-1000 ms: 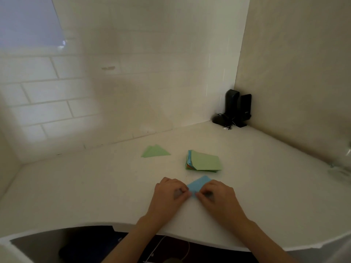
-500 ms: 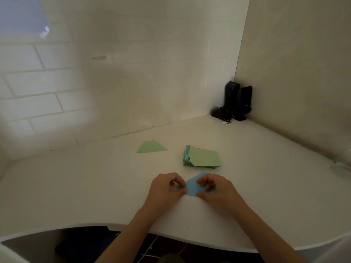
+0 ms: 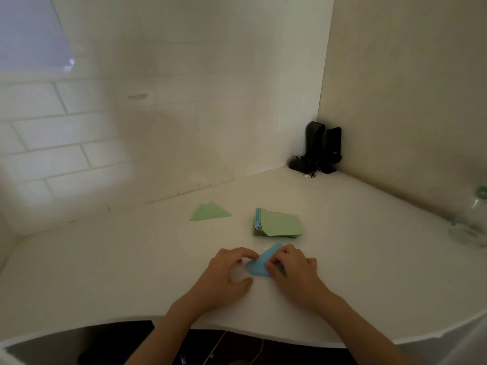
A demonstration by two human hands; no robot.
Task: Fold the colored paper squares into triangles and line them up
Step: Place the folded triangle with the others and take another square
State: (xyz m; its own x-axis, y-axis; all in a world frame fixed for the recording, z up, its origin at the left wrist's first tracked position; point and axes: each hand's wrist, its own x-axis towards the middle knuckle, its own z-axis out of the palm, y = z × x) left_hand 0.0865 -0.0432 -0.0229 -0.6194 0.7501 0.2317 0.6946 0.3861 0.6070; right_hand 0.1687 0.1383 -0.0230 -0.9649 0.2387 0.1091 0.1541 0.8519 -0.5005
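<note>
Both hands are down on the desk (image 3: 131, 272) near its front edge, working a blue paper (image 3: 259, 264) between them. Left hand (image 3: 226, 277) has its fingers curled over, fingertips touching the paper's left side, thumb stretched out flat on the desk below. Right hand (image 3: 292, 270) curls its fingers onto the paper's right part and covers a good share of it, so the full outline is lost; what shows looks like a pointed, partly folded shape, though I can't say how far the fold has gone. Whether the right thumb is under the sheet is hidden.

Just behind the hands sits the stack (image 3: 278, 223) of colored squares, a green sheet on top, blue and orange edges peeking out at its left side. Well to the left of the stack lies a green triangle (image 3: 209, 213), flat on the desk.

Back in the corner stand two black speakers (image 3: 322, 146) with a tangle of cable at their base. At the far right edge something clear, perhaps glass (image 3: 471, 225), is cut off and too blurred to name.
</note>
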